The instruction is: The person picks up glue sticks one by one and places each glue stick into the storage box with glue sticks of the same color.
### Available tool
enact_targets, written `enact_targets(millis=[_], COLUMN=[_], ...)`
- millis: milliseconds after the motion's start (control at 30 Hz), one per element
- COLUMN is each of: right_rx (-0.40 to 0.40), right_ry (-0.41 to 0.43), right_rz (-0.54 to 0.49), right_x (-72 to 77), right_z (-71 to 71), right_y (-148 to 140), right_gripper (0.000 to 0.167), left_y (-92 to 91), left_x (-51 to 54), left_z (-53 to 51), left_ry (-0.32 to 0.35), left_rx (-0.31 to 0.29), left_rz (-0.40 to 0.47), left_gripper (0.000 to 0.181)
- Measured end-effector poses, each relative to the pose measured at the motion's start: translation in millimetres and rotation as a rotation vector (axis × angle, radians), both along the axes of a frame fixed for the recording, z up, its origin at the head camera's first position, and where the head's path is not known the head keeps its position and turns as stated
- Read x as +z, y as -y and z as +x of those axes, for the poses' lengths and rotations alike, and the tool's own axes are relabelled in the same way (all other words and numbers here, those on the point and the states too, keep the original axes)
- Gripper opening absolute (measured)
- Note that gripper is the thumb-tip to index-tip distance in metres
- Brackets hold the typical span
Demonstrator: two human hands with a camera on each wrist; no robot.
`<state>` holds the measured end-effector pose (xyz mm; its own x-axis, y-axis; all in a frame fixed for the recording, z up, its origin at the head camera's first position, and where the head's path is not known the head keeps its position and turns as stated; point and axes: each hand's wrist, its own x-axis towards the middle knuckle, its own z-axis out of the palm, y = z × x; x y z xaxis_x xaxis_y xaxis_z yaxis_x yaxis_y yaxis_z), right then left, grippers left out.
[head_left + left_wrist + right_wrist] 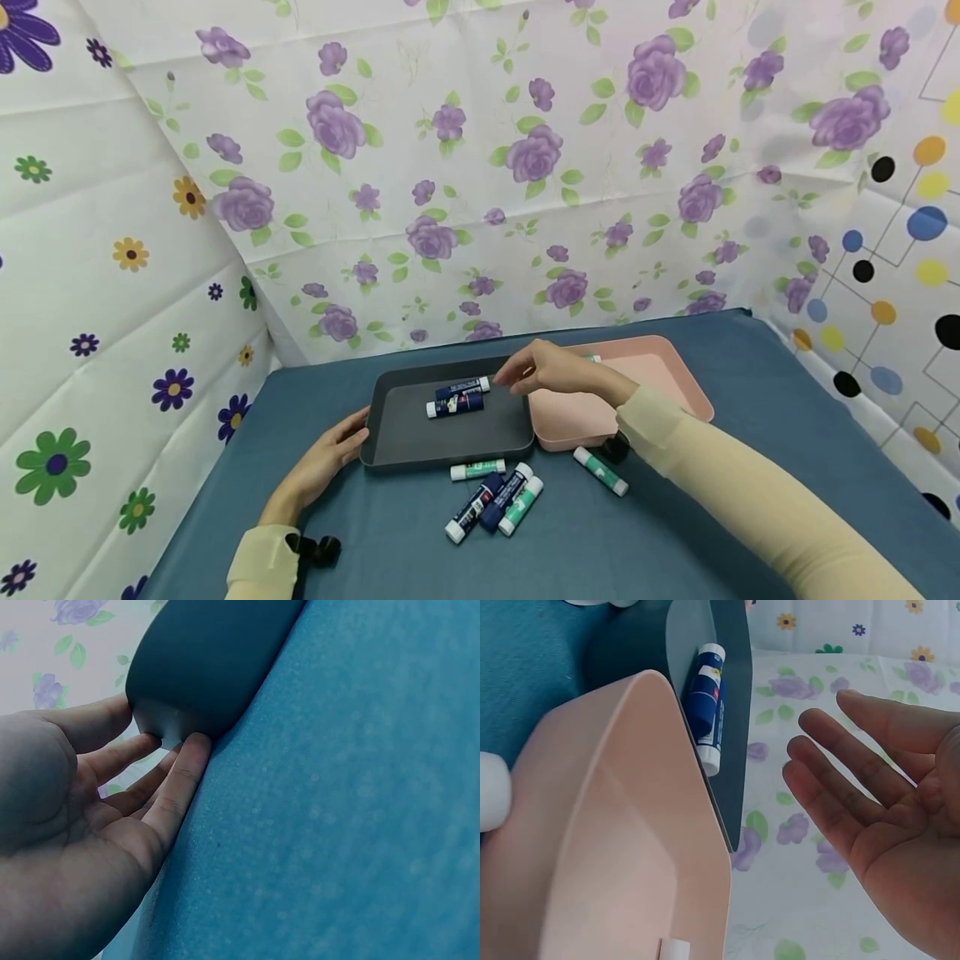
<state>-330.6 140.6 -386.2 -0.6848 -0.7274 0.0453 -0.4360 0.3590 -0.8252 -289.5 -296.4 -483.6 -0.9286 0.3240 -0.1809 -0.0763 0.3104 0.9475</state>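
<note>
Two navy glue sticks point(455, 405) with white caps lie side by side in the dark grey tray point(450, 437). My left hand point(327, 458) is at this tray's left side; the left wrist view shows its fingertips touching the tray's corner, fingers fairly straight. Over the tray's right end hovers my right hand point(551, 368), its fingers loosely bent. Nothing is in that hand point(885, 787) in the right wrist view. To the right stands the pink tray point(652, 367), where a glue stick point(675, 949) shows in part; the right arm hides some of the tray.
In front of the trays, navy glue sticks point(474, 508) and green glue sticks point(521, 506) lie in a loose cluster on the blue cloth point(375, 542). Another green glue stick point(601, 472) lies before the pink tray. Floral sheets point(465, 167) hang behind the table.
</note>
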Motion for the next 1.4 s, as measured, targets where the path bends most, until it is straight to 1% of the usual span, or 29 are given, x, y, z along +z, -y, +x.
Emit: enact_targets(millis=[200, 333, 500, 600, 867, 1067, 1300, 1400], right_rx=[0.001, 0.015, 0.023, 0.023, 0.015, 0.042, 0.122, 0.136], right_ry=[-0.013, -0.02, 0.022, 0.048, 0.033, 0.054, 0.051, 0.061], right_rz=[0.03, 0.019, -0.011, -0.007, 0.031, 0.021, -0.006, -0.015], right_x=[-0.8, -1.6, -4.6, -7.8, -15.0, -24.5, -41.1, -48.1], right_z=[11.7, 18.3, 24.7, 28.6, 41.4, 53.7, 67.0, 71.8], right_y=[-7, -10, -13, -15, -19, -20, -19, -19], right_gripper=[0.028, 0.027, 0.029, 0.03, 0.03, 0.028, 0.027, 0.027], left_y=[0.0, 0.1, -0.2, -0.2, 0.3, 0.8, 0.9, 1.0], left_x=[-1.4, -1.9, -2.1, -2.0, -1.6, -2.0, -3.1, -3.1], left_z=[0.0, -0.2, 0.1, 0.4, 0.4, 0.3, 0.3, -0.2], left_ry=[0.0, -0.004, -0.006, -0.007, -0.006, -0.006, -0.012, -0.014], left_rx=[0.001, 0.002, 0.001, -0.001, 0.004, 0.007, 0.001, 0.003], left_rz=[0.005, 0.008, 0.013, 0.013, 0.01, 0.009, 0.006, 0.004], left_gripper=[0.066, 0.066, 0.066, 0.066, 0.066, 0.066, 0.066, 0.065])
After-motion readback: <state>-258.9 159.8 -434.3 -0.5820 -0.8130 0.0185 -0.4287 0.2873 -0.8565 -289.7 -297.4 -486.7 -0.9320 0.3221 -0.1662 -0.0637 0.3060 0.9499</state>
